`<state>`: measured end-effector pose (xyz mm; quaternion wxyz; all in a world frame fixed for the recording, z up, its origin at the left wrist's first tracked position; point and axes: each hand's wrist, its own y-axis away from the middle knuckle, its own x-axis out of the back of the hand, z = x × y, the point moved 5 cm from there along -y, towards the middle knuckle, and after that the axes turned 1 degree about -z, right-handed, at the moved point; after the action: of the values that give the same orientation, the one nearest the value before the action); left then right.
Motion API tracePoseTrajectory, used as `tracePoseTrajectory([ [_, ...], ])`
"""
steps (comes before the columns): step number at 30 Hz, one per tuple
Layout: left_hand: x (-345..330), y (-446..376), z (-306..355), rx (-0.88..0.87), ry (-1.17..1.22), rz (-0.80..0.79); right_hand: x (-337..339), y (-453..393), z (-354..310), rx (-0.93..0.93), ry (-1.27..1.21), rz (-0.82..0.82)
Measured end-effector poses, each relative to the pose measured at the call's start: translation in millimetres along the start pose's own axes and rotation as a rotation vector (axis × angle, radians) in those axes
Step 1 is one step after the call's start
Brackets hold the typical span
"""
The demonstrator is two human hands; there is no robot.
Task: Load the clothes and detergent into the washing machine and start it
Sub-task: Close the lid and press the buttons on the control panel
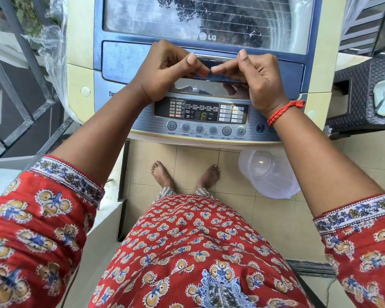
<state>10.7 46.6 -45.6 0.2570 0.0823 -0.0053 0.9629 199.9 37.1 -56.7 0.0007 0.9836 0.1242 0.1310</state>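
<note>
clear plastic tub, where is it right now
In the head view the clear plastic tub sits on the tiled floor, lower right of the washing machine, beside the person's feet.

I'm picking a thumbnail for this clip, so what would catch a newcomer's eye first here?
First, the two hands meeting at the centre: the left hand and right hand both grip the handle on the front edge of the washing machine lid. Just below them, the control panel glows with a green digit, and a red thread bracelet circles the right wrist.

both hands (pixel 171 71) (pixel 251 74) curled, fingertips nearly meeting
</note>
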Motion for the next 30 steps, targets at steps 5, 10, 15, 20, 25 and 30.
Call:
tracePoseTrajectory([
  [5, 0.9, -0.6, -0.9, 0.007, -0.015, 0.006, 0.0, -1.0, 2.6, -0.005, -0.004, -0.002],
  [10, 0.7, -0.8, -0.7, 0.006, -0.026, 0.009, 0.3, 0.0, 2.8, -0.012, 0.001, -0.010],
  [15, 0.7, -0.6, -0.4, 0.007, -0.035, 0.008, 0.1, -0.8, 1.7, -0.012, 0.003, -0.011],
  [20, 0.4, -0.4, 0.1, 0.004, -0.039, 0.006, -0.2, 0.2, 0.2, 0.000, 0.006, -0.009],
  [25, 0.6, -0.6, -0.1, 0.004, -0.039, 0.009, -0.8, 0.5, -0.9, -0.010, 0.014, -0.011],
  [30, 0.6, -0.4, -0.8, 0.004, -0.024, 0.011, -1.6, -0.8, -2.1, -0.006, -0.001, 0.000],
])
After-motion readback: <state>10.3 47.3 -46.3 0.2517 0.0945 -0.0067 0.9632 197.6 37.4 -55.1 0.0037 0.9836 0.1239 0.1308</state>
